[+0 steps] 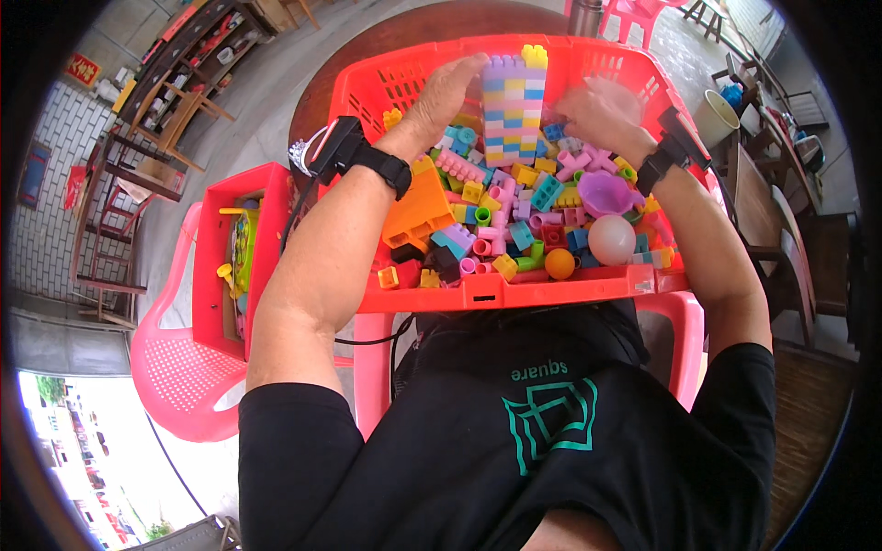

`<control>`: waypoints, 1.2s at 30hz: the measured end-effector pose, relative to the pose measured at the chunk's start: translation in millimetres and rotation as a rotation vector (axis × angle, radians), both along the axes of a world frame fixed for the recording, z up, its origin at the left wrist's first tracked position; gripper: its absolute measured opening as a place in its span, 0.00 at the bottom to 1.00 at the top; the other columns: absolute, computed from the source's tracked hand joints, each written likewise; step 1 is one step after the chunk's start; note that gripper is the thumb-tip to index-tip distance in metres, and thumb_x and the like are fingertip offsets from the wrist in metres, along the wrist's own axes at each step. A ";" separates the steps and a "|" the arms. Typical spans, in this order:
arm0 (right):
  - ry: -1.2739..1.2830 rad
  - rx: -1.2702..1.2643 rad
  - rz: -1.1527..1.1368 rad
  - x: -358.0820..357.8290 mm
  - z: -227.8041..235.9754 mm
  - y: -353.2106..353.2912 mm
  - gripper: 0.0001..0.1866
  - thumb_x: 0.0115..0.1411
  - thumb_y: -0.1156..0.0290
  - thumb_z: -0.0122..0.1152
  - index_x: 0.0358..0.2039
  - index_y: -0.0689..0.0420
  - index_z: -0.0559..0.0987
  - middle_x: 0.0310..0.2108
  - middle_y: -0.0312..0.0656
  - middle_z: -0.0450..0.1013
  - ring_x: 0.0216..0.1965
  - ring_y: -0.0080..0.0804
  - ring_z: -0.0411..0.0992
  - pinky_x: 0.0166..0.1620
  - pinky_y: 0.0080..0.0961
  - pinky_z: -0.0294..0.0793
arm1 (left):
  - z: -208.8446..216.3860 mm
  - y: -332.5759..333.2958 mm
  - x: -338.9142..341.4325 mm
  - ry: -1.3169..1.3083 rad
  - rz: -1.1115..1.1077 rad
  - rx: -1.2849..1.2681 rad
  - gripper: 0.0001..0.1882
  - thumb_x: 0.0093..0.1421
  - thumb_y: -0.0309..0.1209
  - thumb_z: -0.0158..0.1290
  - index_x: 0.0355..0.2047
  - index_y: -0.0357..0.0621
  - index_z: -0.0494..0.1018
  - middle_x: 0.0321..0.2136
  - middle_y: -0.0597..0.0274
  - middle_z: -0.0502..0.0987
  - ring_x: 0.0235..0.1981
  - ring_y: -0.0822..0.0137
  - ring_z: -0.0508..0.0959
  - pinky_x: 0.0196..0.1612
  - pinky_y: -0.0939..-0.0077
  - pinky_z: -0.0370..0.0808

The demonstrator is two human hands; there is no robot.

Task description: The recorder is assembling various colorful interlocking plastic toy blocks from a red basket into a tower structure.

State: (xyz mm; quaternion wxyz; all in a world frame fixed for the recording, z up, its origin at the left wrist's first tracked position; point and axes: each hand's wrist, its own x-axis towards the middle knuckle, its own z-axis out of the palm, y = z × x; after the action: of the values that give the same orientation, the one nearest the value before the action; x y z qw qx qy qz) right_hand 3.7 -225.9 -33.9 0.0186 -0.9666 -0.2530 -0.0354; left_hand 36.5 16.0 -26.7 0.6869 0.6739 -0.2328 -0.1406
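Note:
A tall tower of toy building bricks (pixel 514 115) stands upright in the red plastic basket (pixel 432 298), mixing white, yellow, blue and lilac, with yellow bricks on its top right. Beside the tower's upper left is my left hand (pixel 448 96), its fingers stretched out along that side; whether they press on it is unclear. My right hand (pixel 602 112) is to the tower's right, apart from it and smeared by motion. Loose bricks (pixel 503 207) fill the basket around the tower's foot. Among them lie a purple bowl (pixel 606 193), a pale ball (pixel 612 241), an orange ball (pixel 559 264) and a large orange block (pixel 418 207).
The basket rests on a round brown table (pixel 317 87) in front of me. A red box (pixel 207 266) with toys in it sits on a pink chair (pixel 170 367) at my left. A metal flask (pixel 584 16) stands at the table's far edge.

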 end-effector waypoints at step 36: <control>0.160 0.176 -0.033 -17.4 31.5 14.2 0.13 0.46 0.69 0.56 0.34 0.59 0.75 0.29 0.46 0.71 0.32 0.42 0.71 0.34 0.34 0.69 | -5.6 12.3 15.6 -0.247 -0.053 0.019 0.19 0.61 0.40 0.34 0.42 0.41 0.68 0.37 0.64 0.72 0.39 0.70 0.72 0.45 0.69 0.70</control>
State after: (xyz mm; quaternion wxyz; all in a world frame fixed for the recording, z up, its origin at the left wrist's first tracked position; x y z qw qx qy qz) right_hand -13.7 -211.7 -2.3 0.1229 -0.9651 -0.2305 0.0195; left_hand 52.1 28.3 -32.3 0.6424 0.6863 -0.3322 -0.0769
